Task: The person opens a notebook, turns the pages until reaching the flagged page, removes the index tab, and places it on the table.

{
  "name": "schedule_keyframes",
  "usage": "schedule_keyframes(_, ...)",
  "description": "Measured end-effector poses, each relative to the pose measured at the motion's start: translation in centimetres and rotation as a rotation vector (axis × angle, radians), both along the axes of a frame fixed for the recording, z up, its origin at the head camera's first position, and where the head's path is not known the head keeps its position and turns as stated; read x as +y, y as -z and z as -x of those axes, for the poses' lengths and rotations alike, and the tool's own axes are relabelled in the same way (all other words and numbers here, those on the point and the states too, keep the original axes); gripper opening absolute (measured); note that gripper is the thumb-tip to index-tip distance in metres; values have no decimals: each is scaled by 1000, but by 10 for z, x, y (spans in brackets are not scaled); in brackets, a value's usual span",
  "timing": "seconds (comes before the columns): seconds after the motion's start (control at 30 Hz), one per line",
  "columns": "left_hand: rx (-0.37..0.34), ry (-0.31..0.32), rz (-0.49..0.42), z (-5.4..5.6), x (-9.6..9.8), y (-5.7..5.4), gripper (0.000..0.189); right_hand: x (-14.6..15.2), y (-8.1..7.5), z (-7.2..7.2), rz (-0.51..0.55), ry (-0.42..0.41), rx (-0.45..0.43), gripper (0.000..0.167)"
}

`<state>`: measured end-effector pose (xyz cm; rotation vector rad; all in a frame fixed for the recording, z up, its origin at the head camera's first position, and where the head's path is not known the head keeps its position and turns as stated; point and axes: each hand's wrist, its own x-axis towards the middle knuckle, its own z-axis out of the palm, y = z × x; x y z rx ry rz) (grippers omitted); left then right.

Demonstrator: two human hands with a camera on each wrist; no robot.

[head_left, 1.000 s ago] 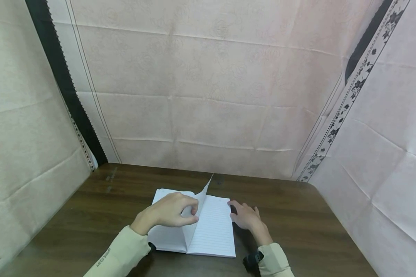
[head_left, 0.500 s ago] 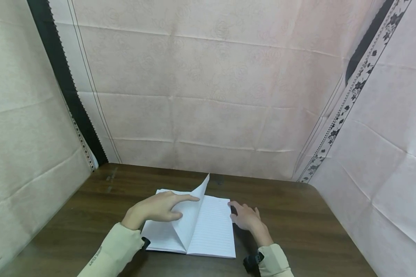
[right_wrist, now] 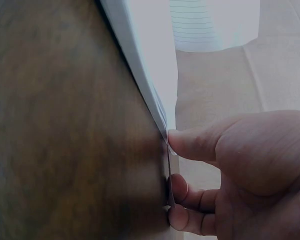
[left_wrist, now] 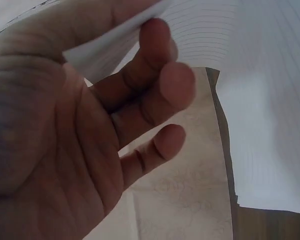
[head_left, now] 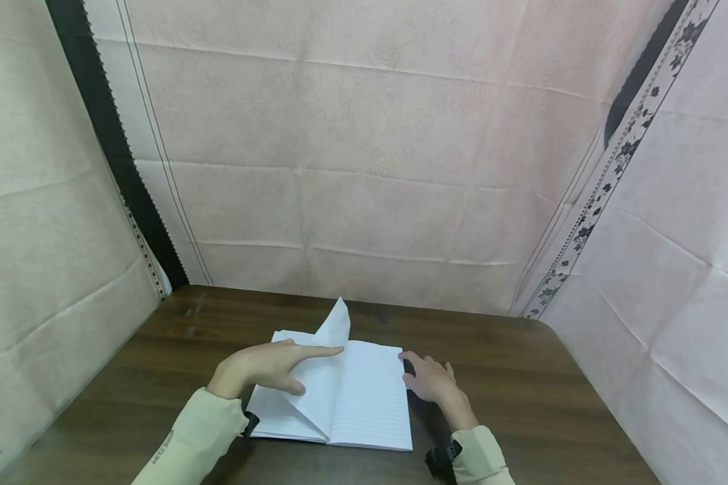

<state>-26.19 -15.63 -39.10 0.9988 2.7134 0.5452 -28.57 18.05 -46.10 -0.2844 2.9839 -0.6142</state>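
A white lined-paper notebook [head_left: 373, 397] lay near the far edge of the brown wooden table [head_left: 503, 391].
Its thin white raised page [head_left: 336, 327] leaned at the bare left hand's [head_left: 263, 367] straight pointing finger, the thumb spread apart. The bare right hand [head_left: 431, 380] touched the notebook's right edge; I couldn't tell if it pinched. A slow, soft push with a flat finger, right edge held down, seemed best against creases.
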Motion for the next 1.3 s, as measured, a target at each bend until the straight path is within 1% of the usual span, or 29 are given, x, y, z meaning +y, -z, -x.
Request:
schedule_keyframes(0.1, -28, -5, 0, 1, -3, 1, 90, 0, 0, 0, -3, -1, 0, 46)
schedule_keyframes(0.2, -37, 4, 1, 4, -7, 3, 89, -1, 0, 1, -6, 3, -6, 46)
schedule_keyframes(0.3, -53, 13, 5, 7, -11, 5, 83, -1, 1, 2, -8, 7, -12, 46)
schedule_keyframes(0.4, -78, 1, 16, 7, -14, 5, 78, -1, 2, 2, -2, 6, -15, 46)
schedule_keyframes(0.53, -119, -43, 43, 6, -17, 5, 73, -1, 2, 3, 5, 1, -14, 46)
schedule_keyframes(0.73, -180, -100, 54, 6, -20, 5, 72, -1, 0, 3, -2, 1, -12, 46)
schedule_keyframes(0.83, -212, -145, 63, 5, -20, 5, 72, -1, 0, 3, -8, 2, -12, 46)
schedule_keyframes(1.0, -247, -220, 83, 5, -21, 7, 71, -1, 2, 3, -11, 11, -11, 47)
schedule_keyframes(1.07, -255, -239, 98, 5, -22, 8, 71, 0, 4, 4, -13, 11, -8, 47)
schedule_keyframes(1.2, -270, -258, 121, 5, -24, 9, 70, 0, 5, 4, -12, 6, -7, 46)
schedule_keyframes(1.3, -297, -278, 116, 4, -25, 10, 69, 0, 5, 4, -8, 9, -8, 46)
